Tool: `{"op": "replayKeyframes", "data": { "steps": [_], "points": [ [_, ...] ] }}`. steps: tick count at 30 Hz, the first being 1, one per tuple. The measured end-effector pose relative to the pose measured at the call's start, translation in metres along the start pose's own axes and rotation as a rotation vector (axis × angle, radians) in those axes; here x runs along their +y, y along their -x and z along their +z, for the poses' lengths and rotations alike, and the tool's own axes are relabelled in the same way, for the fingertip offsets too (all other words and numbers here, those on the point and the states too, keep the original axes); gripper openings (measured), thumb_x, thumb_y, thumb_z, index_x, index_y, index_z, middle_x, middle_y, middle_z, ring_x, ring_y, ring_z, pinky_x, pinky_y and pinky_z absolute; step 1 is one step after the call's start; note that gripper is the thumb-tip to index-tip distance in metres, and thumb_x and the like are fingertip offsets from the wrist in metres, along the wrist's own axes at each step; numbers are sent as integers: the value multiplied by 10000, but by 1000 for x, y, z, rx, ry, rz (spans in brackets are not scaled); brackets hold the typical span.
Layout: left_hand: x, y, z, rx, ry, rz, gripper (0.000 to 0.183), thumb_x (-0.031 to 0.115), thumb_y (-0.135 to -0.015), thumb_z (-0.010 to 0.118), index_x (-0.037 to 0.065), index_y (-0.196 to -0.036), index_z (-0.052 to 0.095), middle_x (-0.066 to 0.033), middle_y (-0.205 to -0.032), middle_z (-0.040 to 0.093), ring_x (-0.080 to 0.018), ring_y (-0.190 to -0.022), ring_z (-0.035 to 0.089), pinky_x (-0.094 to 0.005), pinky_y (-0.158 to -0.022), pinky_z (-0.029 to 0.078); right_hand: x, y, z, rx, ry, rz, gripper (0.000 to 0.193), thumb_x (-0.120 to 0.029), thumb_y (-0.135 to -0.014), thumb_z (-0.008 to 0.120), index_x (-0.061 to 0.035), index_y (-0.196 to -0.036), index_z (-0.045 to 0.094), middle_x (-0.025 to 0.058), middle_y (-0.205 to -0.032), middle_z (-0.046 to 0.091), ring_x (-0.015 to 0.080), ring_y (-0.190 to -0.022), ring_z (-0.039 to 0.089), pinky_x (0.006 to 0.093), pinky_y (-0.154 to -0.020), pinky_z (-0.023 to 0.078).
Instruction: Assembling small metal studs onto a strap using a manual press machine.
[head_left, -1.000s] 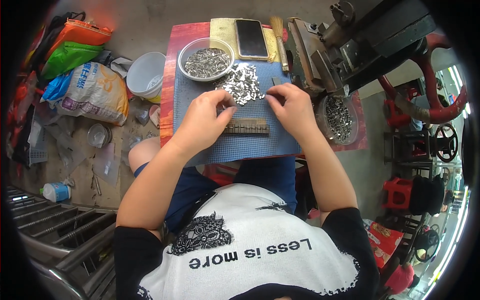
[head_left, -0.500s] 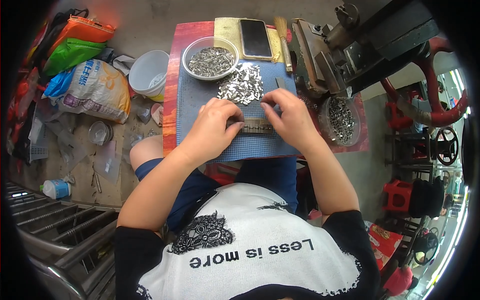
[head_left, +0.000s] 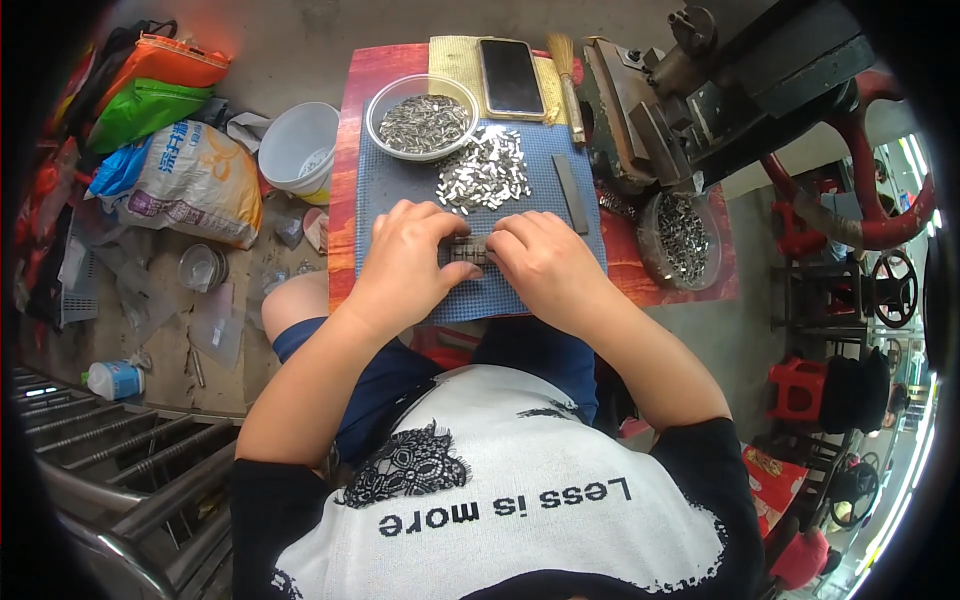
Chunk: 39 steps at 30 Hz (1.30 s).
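A slotted metal block lies near the front of the blue ribbed mat. My left hand grips its left end between thumb and fingers. My right hand is closed over the right end, fingertips bent onto it; whether they pinch a small piece there is hidden. Just beyond the hands, a loose heap of small shiny metal pieces is spread on the mat. Behind it to the left stands a clear round bowl full of similar pieces. A flat dark metal strip rests right of the heap.
A phone lies on a yellow cloth at the back, beside a brush. To the right are a heavy machine and a tub of metal pieces. A white bucket and sacks stand left of the table.
My right hand has moved left and closed in on the block, uncovering more of the dark strip. The block and my left hand have shifted slightly left.
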<state>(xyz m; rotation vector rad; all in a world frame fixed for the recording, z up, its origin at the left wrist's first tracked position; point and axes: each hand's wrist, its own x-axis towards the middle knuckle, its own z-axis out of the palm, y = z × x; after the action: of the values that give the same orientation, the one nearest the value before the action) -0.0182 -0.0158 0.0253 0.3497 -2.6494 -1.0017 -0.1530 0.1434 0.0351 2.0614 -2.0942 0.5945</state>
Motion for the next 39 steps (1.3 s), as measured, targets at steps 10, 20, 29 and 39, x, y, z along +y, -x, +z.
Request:
{"op": "replayKeyframes", "data": {
  "steps": [10, 20, 29, 39],
  "points": [
    [-5, 7, 13, 108, -21, 9, 268, 214, -705, 847, 85, -903, 721, -27, -947, 656, -265, -1011, 559, -407, -901, 383, -2, 0, -9, -126, -11, 79, 123, -45, -818, 673, -12, -936, 668, 117, -968, 675, 305, -913, 634, 403, -828, 501],
    [-19, -32, -35, 330, -193, 75, 495, 196, -760, 809, 23, -1197, 655, -116, -1048, 670, -313, -1056, 568, -422, -938, 429, 24, 33, 8, 381, -336, 433, 97, -22, -883, 661, 17, -969, 678, 156, -958, 693, 331, -901, 655, 377, -802, 520],
    [-23, -129, -71, -319, -884, -117, 249, 235, -796, 778, 45, -947, 722, -111, -952, 722, -298, -1048, 610, -445, -934, 419, 23, 33, 7, 399, -428, 468, 81, -21, -884, 659, 8, -957, 678, 141, -931, 682, 305, -870, 646, 363, -781, 511],
    [-43, -128, -52, -75, -324, -31, 288, 230, -829, 734, 124, -1096, 766, -100, -1037, 698, -324, -1104, 566, -442, -979, 404, 25, 27, 1, 387, -507, 520, 84, -14, -892, 666, 23, -966, 681, 132, -922, 682, 226, -806, 650, 309, -737, 505]
  ]
}}
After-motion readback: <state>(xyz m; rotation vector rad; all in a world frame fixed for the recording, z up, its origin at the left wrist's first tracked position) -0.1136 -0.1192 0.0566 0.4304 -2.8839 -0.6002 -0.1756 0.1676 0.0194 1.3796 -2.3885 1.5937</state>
